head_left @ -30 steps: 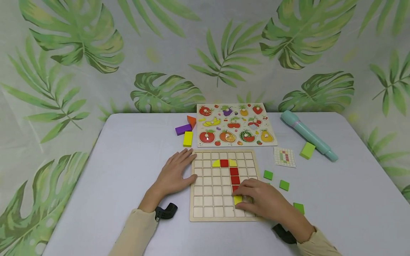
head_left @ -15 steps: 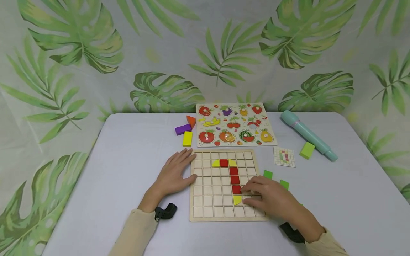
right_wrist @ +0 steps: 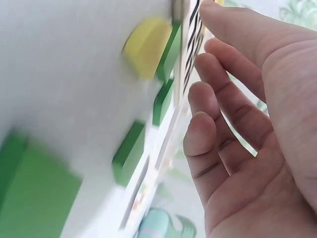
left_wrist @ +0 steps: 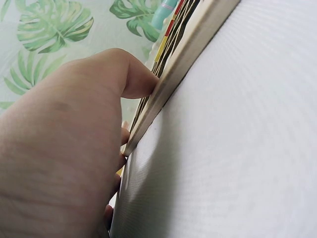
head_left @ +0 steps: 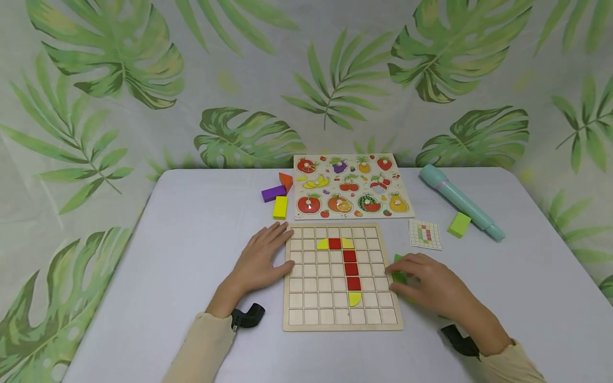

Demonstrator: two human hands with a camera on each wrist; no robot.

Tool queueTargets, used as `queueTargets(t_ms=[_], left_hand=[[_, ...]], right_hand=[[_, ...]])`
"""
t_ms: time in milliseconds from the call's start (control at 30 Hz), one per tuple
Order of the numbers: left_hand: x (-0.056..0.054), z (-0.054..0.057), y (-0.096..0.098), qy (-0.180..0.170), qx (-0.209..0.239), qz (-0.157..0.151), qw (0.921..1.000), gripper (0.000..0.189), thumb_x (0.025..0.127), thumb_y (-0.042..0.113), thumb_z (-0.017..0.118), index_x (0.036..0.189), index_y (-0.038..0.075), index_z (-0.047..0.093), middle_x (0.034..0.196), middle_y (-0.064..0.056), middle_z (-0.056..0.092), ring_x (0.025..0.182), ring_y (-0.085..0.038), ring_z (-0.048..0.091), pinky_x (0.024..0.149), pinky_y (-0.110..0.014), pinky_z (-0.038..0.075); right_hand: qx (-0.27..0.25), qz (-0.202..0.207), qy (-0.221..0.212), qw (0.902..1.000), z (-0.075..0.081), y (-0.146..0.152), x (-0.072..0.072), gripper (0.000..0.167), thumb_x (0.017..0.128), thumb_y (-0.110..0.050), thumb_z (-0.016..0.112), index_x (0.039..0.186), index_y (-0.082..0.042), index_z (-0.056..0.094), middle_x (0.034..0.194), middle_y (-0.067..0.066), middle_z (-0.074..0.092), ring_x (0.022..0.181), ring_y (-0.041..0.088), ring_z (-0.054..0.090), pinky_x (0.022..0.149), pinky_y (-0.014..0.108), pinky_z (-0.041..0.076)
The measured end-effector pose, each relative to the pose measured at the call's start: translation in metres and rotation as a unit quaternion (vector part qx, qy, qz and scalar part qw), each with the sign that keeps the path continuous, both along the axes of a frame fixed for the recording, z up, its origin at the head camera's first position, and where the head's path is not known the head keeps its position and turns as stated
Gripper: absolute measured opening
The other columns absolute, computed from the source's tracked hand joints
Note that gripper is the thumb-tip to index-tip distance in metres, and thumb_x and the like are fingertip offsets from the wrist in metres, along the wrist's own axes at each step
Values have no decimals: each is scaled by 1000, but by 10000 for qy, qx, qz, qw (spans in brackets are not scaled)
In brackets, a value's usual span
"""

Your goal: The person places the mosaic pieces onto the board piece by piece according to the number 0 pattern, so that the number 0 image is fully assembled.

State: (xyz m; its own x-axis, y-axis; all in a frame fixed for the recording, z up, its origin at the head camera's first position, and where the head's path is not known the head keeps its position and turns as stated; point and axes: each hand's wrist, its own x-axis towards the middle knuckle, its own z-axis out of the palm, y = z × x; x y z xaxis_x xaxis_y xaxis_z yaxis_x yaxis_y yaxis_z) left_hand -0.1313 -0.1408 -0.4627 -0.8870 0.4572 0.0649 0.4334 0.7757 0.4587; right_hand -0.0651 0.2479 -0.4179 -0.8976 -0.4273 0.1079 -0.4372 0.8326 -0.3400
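Note:
A square wooden grid board (head_left: 311,286) lies flat, with red square tiles (head_left: 351,269) and yellow rounded-corner tiles (head_left: 355,299) in some of its cells. My left hand (head_left: 261,260) rests at the board's left edge, fingers spread; in the left wrist view its thumb (left_wrist: 143,85) touches the side of the rim. Just past the board's right edge hovers my right hand (head_left: 436,284), thumb and fingers apart and nothing between them. Below it are green tiles (head_left: 399,277), partly hidden by the hand. The right wrist view shows several green tiles (right_wrist: 130,153) and a yellow piece (right_wrist: 147,47) there.
Behind the board lies a fruit knob puzzle (head_left: 354,186). A small pattern card (head_left: 425,235), a light green block (head_left: 460,225) and a teal tube-shaped object (head_left: 462,203) are at the back right. Purple (head_left: 274,193), yellow (head_left: 280,208) and orange (head_left: 286,182) blocks sit back left.
My right hand has left the yellow tile in the lower part of the grid and moved right, off the board, over the green tiles. My left hand stays put.

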Motion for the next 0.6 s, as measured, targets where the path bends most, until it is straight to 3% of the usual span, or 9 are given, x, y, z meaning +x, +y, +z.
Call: queueTargets(t_ms=[233,600], left_hand=[[0,0,0,43,32,-22,10000,73,94,43,65,157,13,44,169,-6,32,158,-27,24,130,-50,18],[-1,-2,0,46,16,39,10000,71,94,43,64,157,15,45,169,-4,32,158,-26,24,130,-49,19]], right_hand=[[169,-153,-330,9992,-2,14,-1,31,84,-26,85,115,-25,77,117,-4,73,101,13,67,85,39,60],[207,-216,-491,9983,-3,22,-1,29,86,-24,84,114,-25,77,116,-6,72,92,8,63,79,33,59]])
